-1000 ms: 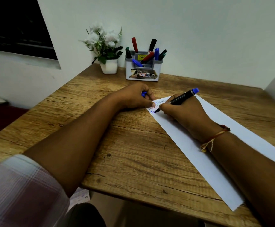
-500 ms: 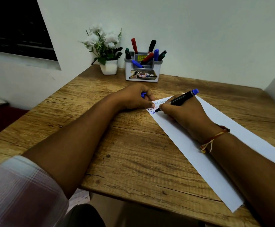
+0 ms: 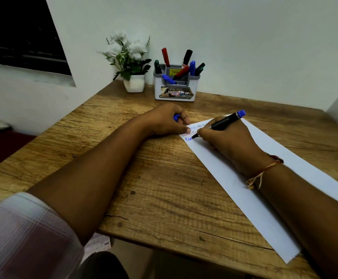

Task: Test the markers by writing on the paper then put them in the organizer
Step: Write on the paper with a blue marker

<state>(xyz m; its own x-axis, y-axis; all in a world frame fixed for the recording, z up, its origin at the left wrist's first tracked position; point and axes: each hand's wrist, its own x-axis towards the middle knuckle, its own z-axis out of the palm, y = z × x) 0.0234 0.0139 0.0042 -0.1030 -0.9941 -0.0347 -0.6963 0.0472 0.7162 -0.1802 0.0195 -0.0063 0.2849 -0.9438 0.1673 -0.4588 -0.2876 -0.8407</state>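
My right hand (image 3: 227, 140) grips a black-bodied blue marker (image 3: 223, 122), whose tip touches the white paper (image 3: 264, 188) near its far left corner, beside short lines of red and blue writing. My left hand (image 3: 165, 121) rests on that corner of the paper, fingers curled round a blue cap (image 3: 176, 117). At the back of the desk stands the white and grey organizer (image 3: 175, 88), holding several red, blue, green and black markers.
A white pot of white flowers (image 3: 133, 63) stands left of the organizer by the wall. The wooden desk (image 3: 154, 188) has its front edge close to me and its left edge by a dark window. A wall closes in at the far right.
The marker tip has moved slightly rightward along the paper, and the blue line of writing has grown. My left hand has stayed in place.
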